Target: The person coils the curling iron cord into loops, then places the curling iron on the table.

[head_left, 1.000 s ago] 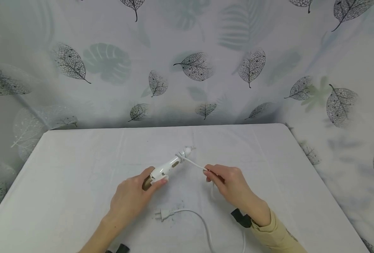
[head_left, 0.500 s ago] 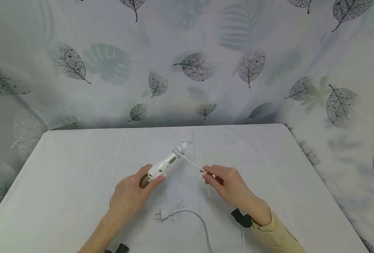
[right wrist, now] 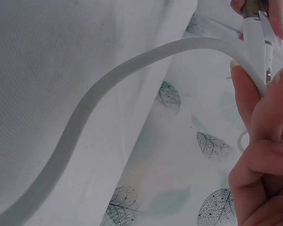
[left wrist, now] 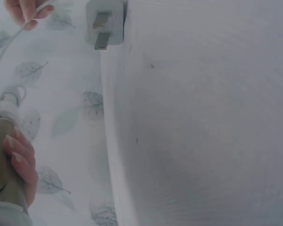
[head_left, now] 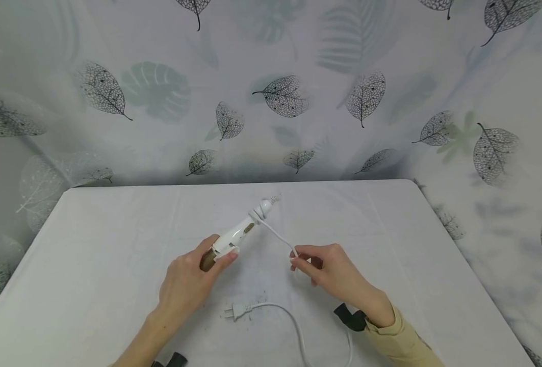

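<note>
My left hand (head_left: 185,283) grips the gold barrel end of a white-and-gold curling iron (head_left: 235,234), held slanting with its handle toward the far right. In the left wrist view its gold barrel (left wrist: 4,162) shows a row of small holes, with fingertips curled round it. The white power cord (head_left: 277,234) is wound about the handle's far end and runs to my right hand (head_left: 337,270). Thumb and fingers of that hand pinch the cord, which arches away from them in the right wrist view.
The two-pin plug (head_left: 240,311) lies on the white-covered table (head_left: 114,244) in front, its cord curving toward the near edge. Dark specks lie around the plug. A leaf-patterned curtain (head_left: 252,132) hangs behind the table's far edge.
The curling iron's handle end has swung slightly away and to the left. My right hand's fingertips have shifted a little left and nearer me, still on the cord. The plug stays put.
</note>
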Tool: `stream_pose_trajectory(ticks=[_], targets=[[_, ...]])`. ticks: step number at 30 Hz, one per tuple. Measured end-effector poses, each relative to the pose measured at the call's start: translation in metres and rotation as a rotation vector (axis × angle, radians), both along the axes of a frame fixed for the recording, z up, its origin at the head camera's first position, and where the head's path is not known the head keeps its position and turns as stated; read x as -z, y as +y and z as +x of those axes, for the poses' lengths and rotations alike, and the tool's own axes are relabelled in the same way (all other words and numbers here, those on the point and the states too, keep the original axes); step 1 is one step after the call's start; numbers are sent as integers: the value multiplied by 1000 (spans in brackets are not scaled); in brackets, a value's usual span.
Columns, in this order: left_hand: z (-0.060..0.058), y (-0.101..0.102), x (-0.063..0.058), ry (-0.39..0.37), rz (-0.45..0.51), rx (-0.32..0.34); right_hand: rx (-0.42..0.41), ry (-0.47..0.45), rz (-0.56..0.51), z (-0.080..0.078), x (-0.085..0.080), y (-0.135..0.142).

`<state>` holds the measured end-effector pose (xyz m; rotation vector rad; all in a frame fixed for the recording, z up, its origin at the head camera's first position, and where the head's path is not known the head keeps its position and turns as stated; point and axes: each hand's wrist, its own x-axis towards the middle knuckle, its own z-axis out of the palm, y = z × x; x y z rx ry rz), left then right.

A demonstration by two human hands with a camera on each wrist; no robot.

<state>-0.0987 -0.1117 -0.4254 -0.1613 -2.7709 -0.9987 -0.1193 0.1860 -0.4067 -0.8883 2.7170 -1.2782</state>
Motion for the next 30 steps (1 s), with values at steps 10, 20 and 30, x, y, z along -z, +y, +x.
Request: stream_pose_trajectory(ticks=[10, 20, 30], targets=[[2, 4, -1, 16, 106, 60, -4, 28, 10, -5, 7, 1], [6, 7, 3, 28, 209, 178, -35, 142, 12, -5, 18, -4], [9, 10, 3, 4, 262, 349, -49, 194, 50, -4, 25, -10]])
